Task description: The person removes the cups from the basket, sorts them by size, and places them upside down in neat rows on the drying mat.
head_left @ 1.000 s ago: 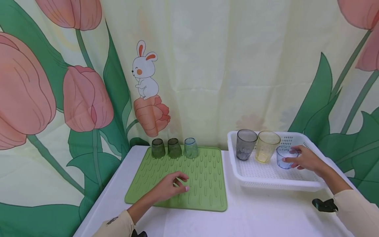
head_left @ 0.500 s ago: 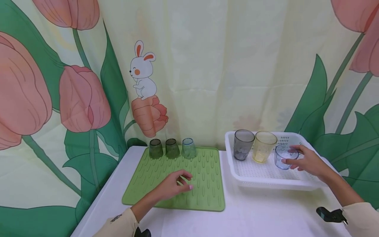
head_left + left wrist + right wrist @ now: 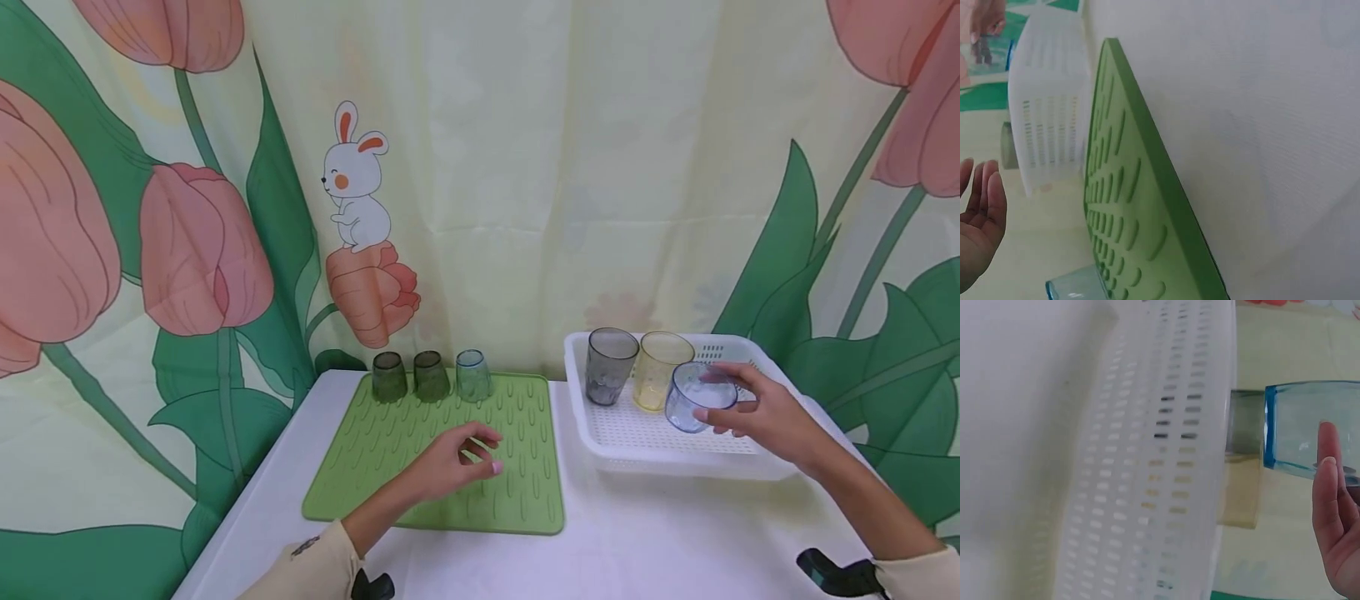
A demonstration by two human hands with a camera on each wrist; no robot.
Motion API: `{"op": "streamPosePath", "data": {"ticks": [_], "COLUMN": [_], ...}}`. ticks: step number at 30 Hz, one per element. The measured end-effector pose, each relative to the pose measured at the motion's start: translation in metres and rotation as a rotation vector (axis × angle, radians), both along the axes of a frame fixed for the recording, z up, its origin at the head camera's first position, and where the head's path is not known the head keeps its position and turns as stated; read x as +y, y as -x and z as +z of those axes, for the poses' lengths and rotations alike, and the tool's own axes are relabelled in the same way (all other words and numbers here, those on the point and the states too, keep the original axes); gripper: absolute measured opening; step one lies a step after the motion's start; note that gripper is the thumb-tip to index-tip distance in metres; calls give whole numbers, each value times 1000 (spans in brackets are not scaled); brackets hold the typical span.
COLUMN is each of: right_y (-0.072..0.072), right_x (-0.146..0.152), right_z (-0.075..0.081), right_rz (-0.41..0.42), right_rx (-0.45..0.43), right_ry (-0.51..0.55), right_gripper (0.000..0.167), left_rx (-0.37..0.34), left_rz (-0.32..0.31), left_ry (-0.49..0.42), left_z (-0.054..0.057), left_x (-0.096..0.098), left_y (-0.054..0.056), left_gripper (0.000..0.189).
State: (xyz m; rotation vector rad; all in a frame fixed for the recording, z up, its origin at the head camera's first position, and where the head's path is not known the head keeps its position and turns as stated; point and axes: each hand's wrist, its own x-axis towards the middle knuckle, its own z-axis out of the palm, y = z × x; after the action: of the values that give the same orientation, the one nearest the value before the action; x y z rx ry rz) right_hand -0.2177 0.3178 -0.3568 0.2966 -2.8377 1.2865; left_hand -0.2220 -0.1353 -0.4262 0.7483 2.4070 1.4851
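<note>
Over the white basket, the right hand has a bluish glass pinched in its fingers, clear of the rim. A grey glass and a yellow glass stand inside. Left hand's just hanging loose above the green mat, fingers relaxed.

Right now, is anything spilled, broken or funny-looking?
Nothing stands out: no spill or crack shows. Three small glasses stand in a row on the green mat; the right hand holds a blue glass.

2 glasses obstruct blue cup leftward; basket right likely free.
</note>
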Motion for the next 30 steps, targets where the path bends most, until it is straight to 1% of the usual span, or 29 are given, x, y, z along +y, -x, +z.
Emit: {"op": "streamPosePath", "data": {"ticks": [3, 8, 12, 15, 19, 22, 25, 30], "right_y": [-8, -20, -29, -34, -39, -42, -44, -46], "right_x": [-14, -38, -58, -72, -88, -99, -110, -126], "right_z": [3, 2, 0, -1, -5, -8, -11, -18], "right_rz": [36, 95, 137, 159, 199, 257, 301, 367], "right_rx": [22, 53, 40, 8, -28, -46, -88, -166], "right_ry": [49, 129, 159, 181, 211, 244, 275, 308], "right_gripper": [74, 70, 69, 70, 70, 71, 72, 72], "left_rx": [2, 26, 56, 72, 80, 76, 80, 120], "left_rz": [-11, -29, -36, -41, -63, -88, -110, -156], "left_ry": [-22, -57, -70, -76, -89, -94, -87, -75], "left_z": [3, 6, 11, 16, 21, 24, 27, 28], "left_x": [3, 8, 12, 16, 22, 26, 32, 40], "left_y": [-2, -5, -8, -11, -14, -18, -22, -27], "left_gripper": [39, 41, 44, 45, 48, 51, 55, 61]}}
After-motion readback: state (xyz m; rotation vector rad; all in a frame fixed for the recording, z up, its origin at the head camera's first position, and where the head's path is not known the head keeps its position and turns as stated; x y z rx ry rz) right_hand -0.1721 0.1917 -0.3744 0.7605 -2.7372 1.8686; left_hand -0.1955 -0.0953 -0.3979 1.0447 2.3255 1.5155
